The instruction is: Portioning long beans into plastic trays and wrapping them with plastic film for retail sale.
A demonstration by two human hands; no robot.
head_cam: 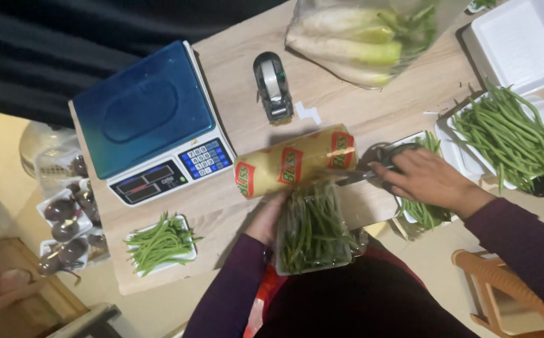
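Head view: left fingers (266,222) grip one wrapped bean tray (313,231), right fingers (388,178) grip one scissors (372,169).

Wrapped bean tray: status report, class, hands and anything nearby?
Left hand holds wrapped bean tray. Right hand grips scissors. Film roll close above tray.

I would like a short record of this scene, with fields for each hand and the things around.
left hand: under a film-wrapped tray of green beans
right hand: holds scissors at the film edge
film roll: yellow, lying on the table
scale: blue, left of the roll
tape dispenser: behind the roll
other trays: beans at front left, loose beans at right
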